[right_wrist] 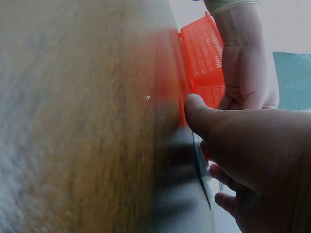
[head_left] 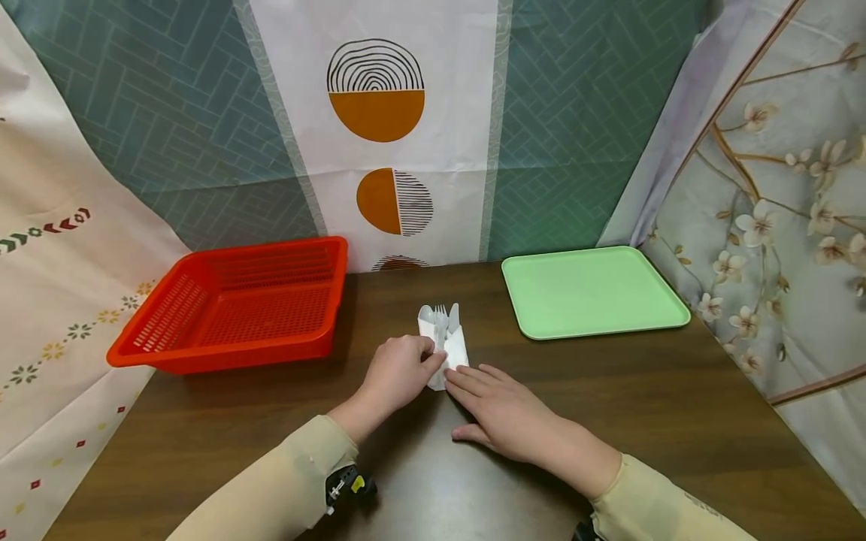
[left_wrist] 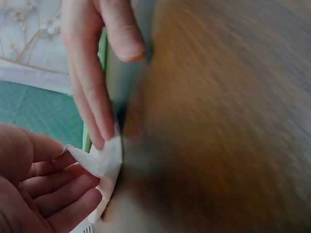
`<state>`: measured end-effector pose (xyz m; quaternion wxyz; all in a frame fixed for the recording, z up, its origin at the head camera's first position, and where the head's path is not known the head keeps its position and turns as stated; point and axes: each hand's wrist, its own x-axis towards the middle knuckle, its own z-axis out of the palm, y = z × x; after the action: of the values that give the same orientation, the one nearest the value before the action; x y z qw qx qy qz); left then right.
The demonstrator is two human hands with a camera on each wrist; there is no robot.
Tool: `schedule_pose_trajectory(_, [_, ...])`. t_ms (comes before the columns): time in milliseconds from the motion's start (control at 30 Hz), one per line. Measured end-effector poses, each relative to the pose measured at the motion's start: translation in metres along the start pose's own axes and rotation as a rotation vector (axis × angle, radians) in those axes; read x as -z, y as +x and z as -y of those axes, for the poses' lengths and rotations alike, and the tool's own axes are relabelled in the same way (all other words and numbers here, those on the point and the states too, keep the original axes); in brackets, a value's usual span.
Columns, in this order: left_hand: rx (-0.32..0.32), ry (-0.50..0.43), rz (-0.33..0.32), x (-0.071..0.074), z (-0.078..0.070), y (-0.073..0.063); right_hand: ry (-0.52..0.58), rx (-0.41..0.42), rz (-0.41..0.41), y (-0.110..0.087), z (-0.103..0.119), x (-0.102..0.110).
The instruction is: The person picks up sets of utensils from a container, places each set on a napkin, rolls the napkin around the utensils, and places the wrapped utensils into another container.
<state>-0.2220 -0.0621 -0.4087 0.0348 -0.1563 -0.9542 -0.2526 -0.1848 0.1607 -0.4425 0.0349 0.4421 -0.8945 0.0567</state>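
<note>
A white paper napkin (head_left: 457, 350) lies folded around a clear plastic spoon (head_left: 426, 312), fork (head_left: 440, 320) and knife (head_left: 454, 317), whose upper ends stick out at the far side. My left hand (head_left: 401, 370) pinches a napkin corner between thumb and forefinger; in the left wrist view that corner (left_wrist: 86, 161) is lifted off the rest. The fingertips of my right hand (head_left: 509, 409), fingers straight, rest on the napkin's near right edge, thumb held apart. The cutlery's lower ends are hidden under the paper and my left hand.
A red plastic basket (head_left: 264, 353) stands at the back left of the dark wooden table (head_left: 676, 421). At the back right lies a light green tray (head_left: 588, 293). Patterned cloths (head_left: 575, 135) hang behind and at both sides.
</note>
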Motion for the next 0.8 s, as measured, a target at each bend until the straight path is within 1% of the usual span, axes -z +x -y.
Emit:
schedule_pose_trajectory(133, [-0.028, 0.087, -0.025, -0.004, 0.003, -0.003, -0.019, 0.001, 0.010, 0.001, 0.001, -0.001])
schedule_pose_trajectory(300, [-0.086, 0.192, -0.094, -0.009, 0.000, -0.004, -0.017, 0.009, 0.008, 0.001, 0.001, -0.001])
schedule_pose_trajectory(367, [-0.092, 0.215, -0.112, -0.011, -0.002, -0.003, -0.010, 0.013, -0.018, -0.001, 0.000, -0.001])
schedule_pose_trajectory(533, [-0.080, 0.232, -0.136, -0.012, -0.004, -0.003, -0.013, 0.037, -0.119, -0.006, -0.003, -0.002])
schedule_pose_trajectory(633, [-0.073, 0.226, -0.120, -0.012, -0.004, -0.003, -0.025, 0.045, -0.115, -0.007, -0.004, -0.002])
schedule_pose_trajectory(800, [-0.076, 0.193, -0.037, -0.009, -0.003, -0.005, -0.014, 0.043, -0.053, -0.007, -0.006, 0.000])
